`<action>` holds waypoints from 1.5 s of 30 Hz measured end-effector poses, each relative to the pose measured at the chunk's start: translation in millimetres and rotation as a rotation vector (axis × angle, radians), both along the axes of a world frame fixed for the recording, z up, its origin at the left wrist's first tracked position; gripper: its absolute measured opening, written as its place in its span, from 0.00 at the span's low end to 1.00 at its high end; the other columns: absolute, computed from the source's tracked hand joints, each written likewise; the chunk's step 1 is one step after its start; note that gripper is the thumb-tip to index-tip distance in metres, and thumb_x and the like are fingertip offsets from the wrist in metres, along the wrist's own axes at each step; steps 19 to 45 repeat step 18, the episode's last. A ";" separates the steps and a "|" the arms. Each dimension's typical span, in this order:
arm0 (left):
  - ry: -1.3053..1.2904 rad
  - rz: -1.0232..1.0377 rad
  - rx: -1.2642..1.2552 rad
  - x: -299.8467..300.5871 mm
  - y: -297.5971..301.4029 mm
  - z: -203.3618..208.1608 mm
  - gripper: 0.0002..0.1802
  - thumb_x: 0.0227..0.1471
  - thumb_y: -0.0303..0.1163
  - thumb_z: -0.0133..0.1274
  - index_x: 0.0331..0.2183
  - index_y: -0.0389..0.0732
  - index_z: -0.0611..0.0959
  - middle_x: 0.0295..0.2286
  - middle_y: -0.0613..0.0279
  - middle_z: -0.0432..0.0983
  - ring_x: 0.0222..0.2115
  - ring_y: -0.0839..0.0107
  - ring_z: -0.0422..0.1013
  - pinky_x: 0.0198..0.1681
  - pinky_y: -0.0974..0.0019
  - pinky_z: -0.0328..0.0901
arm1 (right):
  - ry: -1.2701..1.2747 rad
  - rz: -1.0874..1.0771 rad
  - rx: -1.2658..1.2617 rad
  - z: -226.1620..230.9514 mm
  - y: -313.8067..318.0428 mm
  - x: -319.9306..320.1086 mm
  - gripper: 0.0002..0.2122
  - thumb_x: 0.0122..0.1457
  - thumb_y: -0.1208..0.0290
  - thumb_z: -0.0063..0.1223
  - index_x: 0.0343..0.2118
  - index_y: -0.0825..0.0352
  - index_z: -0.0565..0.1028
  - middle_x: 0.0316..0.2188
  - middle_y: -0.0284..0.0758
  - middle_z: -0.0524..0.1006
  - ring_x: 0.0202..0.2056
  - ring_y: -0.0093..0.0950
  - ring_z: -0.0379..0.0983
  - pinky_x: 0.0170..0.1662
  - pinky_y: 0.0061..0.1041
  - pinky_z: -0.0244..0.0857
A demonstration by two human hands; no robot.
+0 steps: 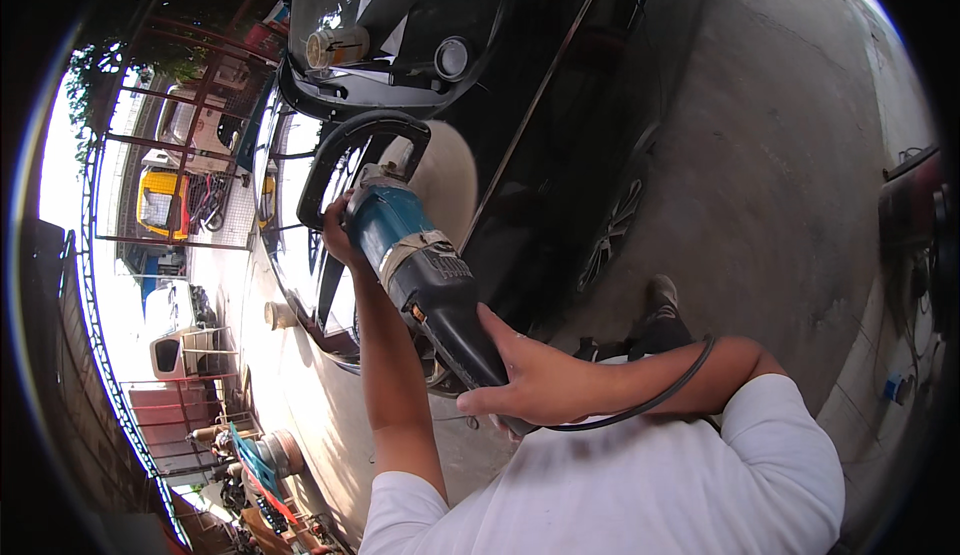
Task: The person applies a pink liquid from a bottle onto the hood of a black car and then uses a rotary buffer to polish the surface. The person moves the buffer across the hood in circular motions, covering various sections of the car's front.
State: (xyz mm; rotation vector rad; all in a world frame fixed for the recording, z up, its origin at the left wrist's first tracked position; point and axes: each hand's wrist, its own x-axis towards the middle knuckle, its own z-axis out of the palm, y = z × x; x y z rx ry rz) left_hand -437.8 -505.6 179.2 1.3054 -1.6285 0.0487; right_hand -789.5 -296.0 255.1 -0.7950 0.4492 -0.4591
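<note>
A teal and black car polisher (390, 225) lies slantwise across the middle of the view, over the black car's glossy body panel (520, 175). My right hand (525, 370) is closed round its black rear grip, thumb on the near side. At the front, my left hand (342, 233) supports the polisher's head beside the black loop handle (320, 170); its fingers are partly hidden behind the tool. A pale round polishing pad (448, 180) shows beyond the head, facing the panel. Tan tape wraps the tool's body. From its rear end, a black cord (655, 400) runs over my right forearm.
A stained tub (338, 47), a round metallic-looking item (452, 57) and some paper (392, 0) rest around the car's windscreen. Concrete floor (770, 175) lies to the right. At the left stand a metal-framed fence (180, 145), a yellow vehicle (160, 202) and a can (280, 315).
</note>
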 end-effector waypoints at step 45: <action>0.708 -0.158 0.324 96.0 66.9 -14.1 0.15 0.63 0.29 0.45 0.41 0.27 0.82 0.35 0.49 0.83 0.36 0.65 0.80 0.46 0.60 0.76 | 0.175 0.094 -0.205 -19.5 94.7 89.0 0.56 0.63 0.60 0.59 0.69 0.76 0.19 0.28 0.49 0.80 0.25 0.36 0.81 0.35 0.33 0.77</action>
